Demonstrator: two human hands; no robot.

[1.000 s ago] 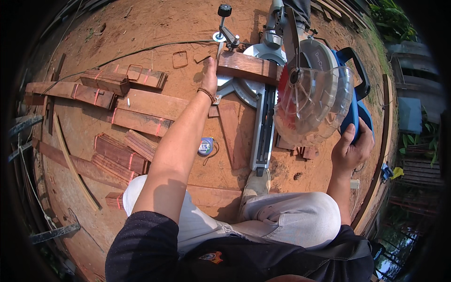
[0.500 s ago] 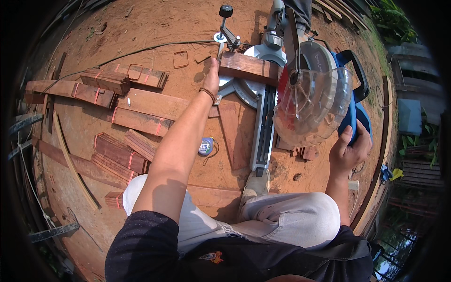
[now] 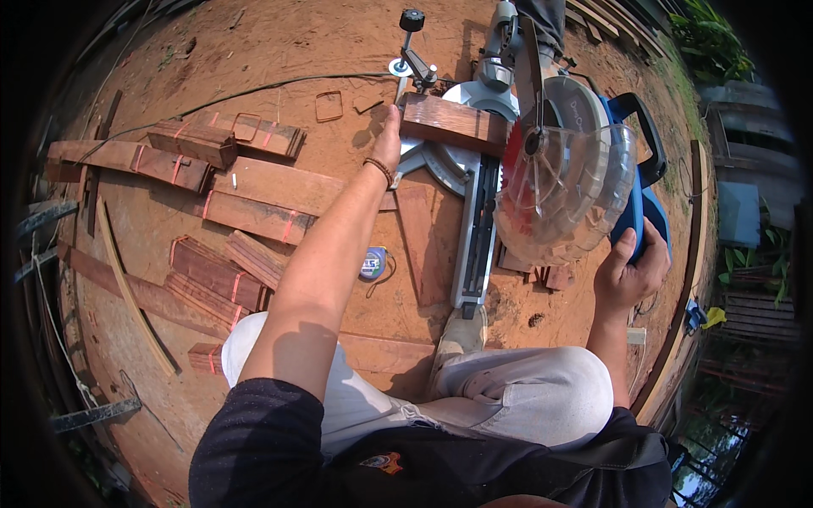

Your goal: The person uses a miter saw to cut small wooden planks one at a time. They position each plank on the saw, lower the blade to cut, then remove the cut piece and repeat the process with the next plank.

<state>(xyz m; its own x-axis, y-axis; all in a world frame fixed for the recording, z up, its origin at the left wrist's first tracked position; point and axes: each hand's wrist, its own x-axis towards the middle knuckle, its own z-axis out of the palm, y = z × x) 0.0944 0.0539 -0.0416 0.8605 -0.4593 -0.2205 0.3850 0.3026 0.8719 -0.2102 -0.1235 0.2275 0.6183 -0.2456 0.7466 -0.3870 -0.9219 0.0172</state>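
A miter saw (image 3: pixel 495 63) with blue housing, red blade (image 3: pixel 512 157) and clear guard (image 3: pixel 576 199) stands on the dirt. A reddish-brown wooden block (image 3: pixel 453 123) lies across its bed, reaching the blade. My left hand (image 3: pixel 388 135), with a beaded bracelet, grips the block's left end beside the metal clamp post (image 3: pixel 415 63). On the right, below the black top handle, my right hand (image 3: pixel 633 262) is closed on the blue saw handle (image 3: pixel 652 220); part of that handle is hidden by my fingers.
Strapped bundles of reddish planks (image 3: pixel 216 275) lie on the left, near a tape measure (image 3: pixel 372 262). A dark cable (image 3: pixel 288 83) crosses the dirt behind. A person's trouser leg (image 3: pixel 546 25) stands behind the saw. A long board (image 3: pixel 696 195) edges the right side.
The saw, block and my left hand sit a few pixels further right in the picture, as if the view shifted slightly. Both hands keep their grips.
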